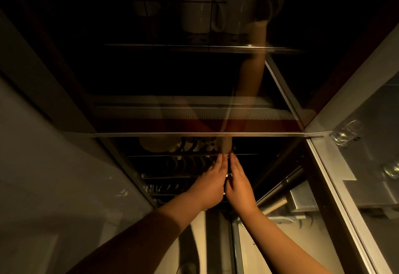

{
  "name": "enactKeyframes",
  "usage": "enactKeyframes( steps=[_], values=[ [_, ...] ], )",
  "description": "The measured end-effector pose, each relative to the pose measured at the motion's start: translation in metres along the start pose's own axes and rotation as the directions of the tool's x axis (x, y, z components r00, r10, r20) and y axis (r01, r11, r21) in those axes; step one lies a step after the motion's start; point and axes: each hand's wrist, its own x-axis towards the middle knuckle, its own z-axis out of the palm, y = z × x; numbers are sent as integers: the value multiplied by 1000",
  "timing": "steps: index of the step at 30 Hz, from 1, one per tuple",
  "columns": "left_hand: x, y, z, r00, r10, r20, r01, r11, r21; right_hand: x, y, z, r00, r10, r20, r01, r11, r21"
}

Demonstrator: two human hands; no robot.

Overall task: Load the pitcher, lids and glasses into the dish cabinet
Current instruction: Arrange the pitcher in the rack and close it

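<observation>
Left hand (212, 182) and right hand (237, 184), fingers straight and close together, reach into the dish cabinet (194, 134), perhaps steadying something; in this gloom, racked plates (159, 144) could get knocked.

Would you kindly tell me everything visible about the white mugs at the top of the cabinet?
The white mugs sit on the dim upper wire rack, at least two side by side, seen from below. They look like glazed ceramic, plain, with curved handles; thin dark rack wires cross in front. Neither hand touches them; both hands are far lower down.
</observation>
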Motion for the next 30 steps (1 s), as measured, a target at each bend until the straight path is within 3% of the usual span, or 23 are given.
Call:
enactKeyframes(
  steps=[3,9,14,18,30],
  values=[
    [6,1,0,1000,9,3,-9,998,-60,7,5,-2,999,26,23,-26,1000,-3],
    [11,-3,11,997,-11,80,13,1000,-17,5,18,-6,993,15,116,-10,999,-47],
    [7,-13,16,998,40,40,-46,987,155,-1,17,-3,997,10,73,-5,998,-67],
    [1,-22,19,993,115,29,-119,944,308,-12,18,-2,994,-74,79,79,995,-63],
    [36,-12,4,987,134,91,-157,929,334,4,20,-16,998,24,53,-16,990,-140]
  ],
)
